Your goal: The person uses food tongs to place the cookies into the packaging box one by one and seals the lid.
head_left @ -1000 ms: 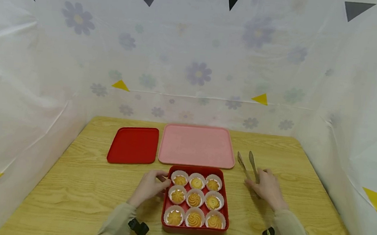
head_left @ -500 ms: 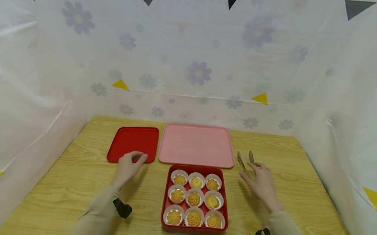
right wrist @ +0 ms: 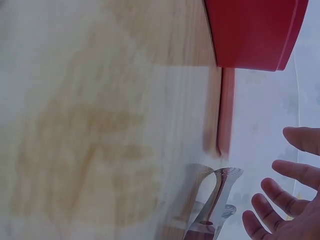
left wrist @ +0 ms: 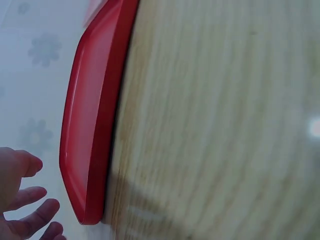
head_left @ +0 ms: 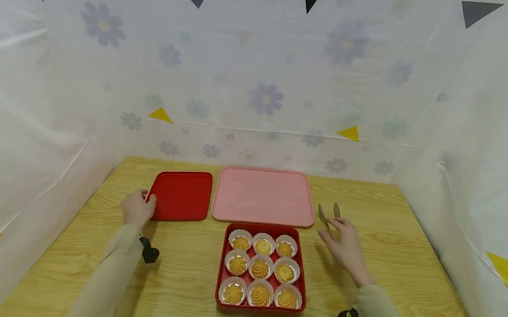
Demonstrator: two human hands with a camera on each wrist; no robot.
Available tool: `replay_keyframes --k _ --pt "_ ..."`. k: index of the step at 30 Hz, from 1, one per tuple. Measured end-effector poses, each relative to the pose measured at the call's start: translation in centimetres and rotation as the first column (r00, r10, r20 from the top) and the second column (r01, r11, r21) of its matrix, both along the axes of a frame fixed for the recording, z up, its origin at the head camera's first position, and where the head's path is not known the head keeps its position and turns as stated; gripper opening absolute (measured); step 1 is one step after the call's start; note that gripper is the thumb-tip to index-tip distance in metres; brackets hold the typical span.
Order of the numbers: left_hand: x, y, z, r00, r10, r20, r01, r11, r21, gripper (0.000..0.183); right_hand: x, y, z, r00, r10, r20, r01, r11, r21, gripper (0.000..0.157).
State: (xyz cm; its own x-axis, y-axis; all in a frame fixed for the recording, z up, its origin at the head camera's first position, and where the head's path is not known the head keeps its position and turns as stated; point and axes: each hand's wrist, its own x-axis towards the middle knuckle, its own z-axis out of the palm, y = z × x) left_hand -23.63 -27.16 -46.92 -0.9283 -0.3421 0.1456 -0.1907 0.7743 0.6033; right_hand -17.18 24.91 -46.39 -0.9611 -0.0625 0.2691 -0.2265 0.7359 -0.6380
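My left hand (head_left: 137, 210) is at the left edge of a flat red square piece with a raised rim (head_left: 180, 195), like a lid. In the left wrist view its loosely bent fingers (left wrist: 37, 218) stand just off the corner of that red piece (left wrist: 75, 115). My right hand (head_left: 345, 245) hovers over metal tongs (head_left: 322, 214), fingers spread, covering their near end in the head view. The right wrist view shows the tongs (right wrist: 216, 197) lying apart from the fingers. Between the hands sits a red box (head_left: 259, 311) with rows of swirled cookies (head_left: 259, 269) in white paper cups.
Behind the box lies a pink tray (head_left: 264, 195), just right of the flat red piece. Wooden table (head_left: 187, 279) surrounds them, with white flower-print sheeting (head_left: 225, 74) rising at the back and both sides.
My left hand has left the box's left side and moved left and away to the flat red piece's outer edge. My right hand has lifted off the tongs' handle and shifted slightly left and forward.
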Motion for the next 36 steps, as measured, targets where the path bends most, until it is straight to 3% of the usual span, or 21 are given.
replay_keyframes --k 5,10,25,36 --pt "-0.8 -1.0 0.2 0.996 -0.011 0.09 0.012 1.0 -0.008 0.048 0.1 -0.3 -0.2 1.0 0.01 -0.009 -0.01 1.0 -0.008 0.04" --pt "-1.3 -1.9 -0.3 0.992 0.0 0.127 0.003 1.0 -0.021 0.043 0.1 -0.6 -0.1 1.0 0.026 -0.006 -0.026 0.999 -0.022 0.04" --pt "-1.9 -2.3 -1.4 0.985 0.076 0.157 -0.082 0.996 0.035 0.027 0.5 -0.7 -0.4 0.998 0.056 0.021 -0.055 0.997 -0.049 0.037" --pt "-1.5 -2.2 -1.3 0.993 0.058 0.099 -0.06 0.998 0.017 0.026 0.4 -0.7 -0.7 0.997 0.075 0.03 -0.073 0.996 -0.048 0.036"
